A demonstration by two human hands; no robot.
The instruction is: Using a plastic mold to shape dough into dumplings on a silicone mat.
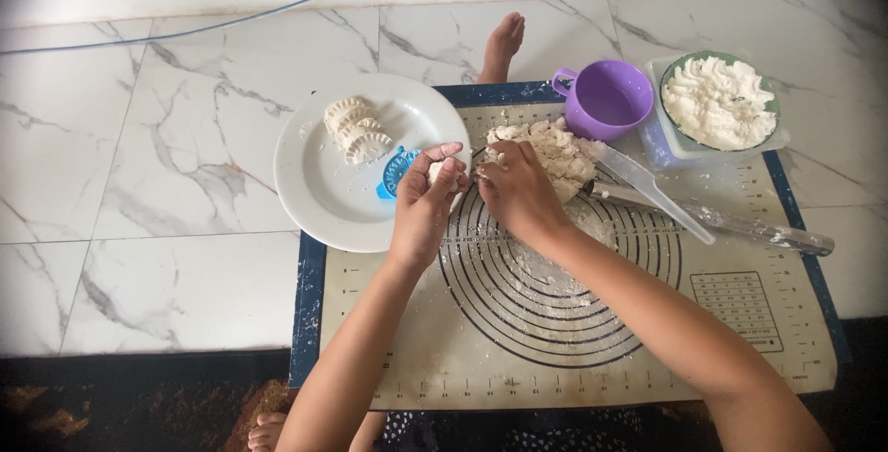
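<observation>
My left hand [427,195] pinches a small piece of dough [435,173] between its fingers, just over the plate's right edge. My right hand [514,185] presses against the big dough lump [555,151] on the baking mat [592,341] and grips its near side. A white plate [333,198] to the left carries several folded dumplings [356,128] and a blue plastic dumpling press [398,173].
A purple cup [606,100] stands behind the dough. A green bowl of white filling [720,100] sits in a clear tray at the back right. A clear knife [647,184] and a rolling pin [740,225] lie on the mat. A bare foot [501,45] rests on the marble floor.
</observation>
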